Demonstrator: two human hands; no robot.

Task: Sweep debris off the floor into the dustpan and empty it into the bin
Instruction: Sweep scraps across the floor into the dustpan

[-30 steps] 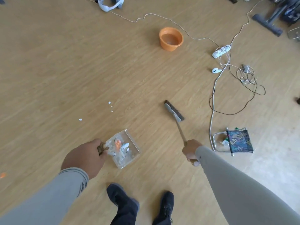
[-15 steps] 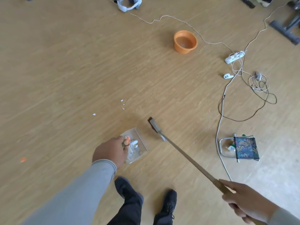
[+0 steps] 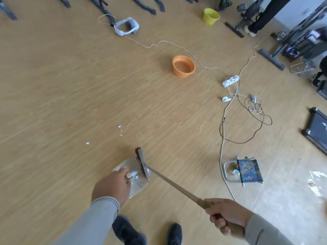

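My left hand (image 3: 111,187) grips the handle of the clear dustpan (image 3: 131,175), fingers curled round it, holding the pan low over the wooden floor (image 3: 70,89). White scraps (image 3: 134,174) lie inside the pan. My right hand (image 3: 227,215) grips the wooden handle of the broom (image 3: 169,183), fingers wrapped tight, with the brush head (image 3: 141,161) lying against the dustpan's far edge. A few white bits of debris (image 3: 120,130) lie on the floor beyond the brush, another bit (image 3: 87,143) off to the left. The orange bin (image 3: 183,66) stands well apart, farther ahead, near a white cable (image 3: 159,43).
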